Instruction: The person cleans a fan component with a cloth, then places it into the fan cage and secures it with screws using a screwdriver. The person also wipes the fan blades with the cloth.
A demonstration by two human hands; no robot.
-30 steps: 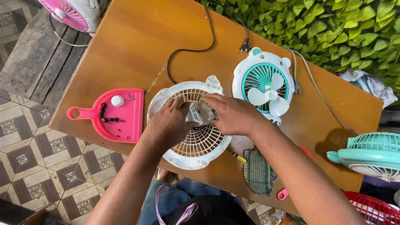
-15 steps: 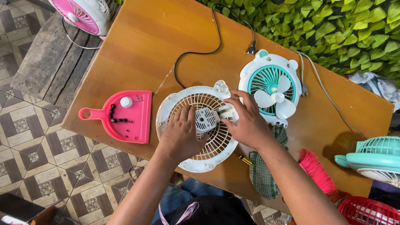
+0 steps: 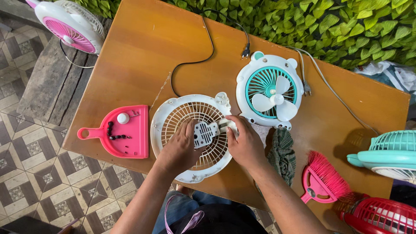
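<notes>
White fan grille (image 3: 190,113), pink dustpan (image 3: 123,138)

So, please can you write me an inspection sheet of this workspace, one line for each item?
Surface: brown wooden table, worn streak near its middle.
Job's things: white fan grille lying flat; small white motor block at its centre.
Clutter: pink dustpan with small dark screws and a white knob; teal fan; green cloth; pink brush.
Hands: left hand and right hand both on the motor block.
Cables: black cord; grey cord, both unplugged.
Surroundings: leafy wall, tiled floor, more fans.
</notes>
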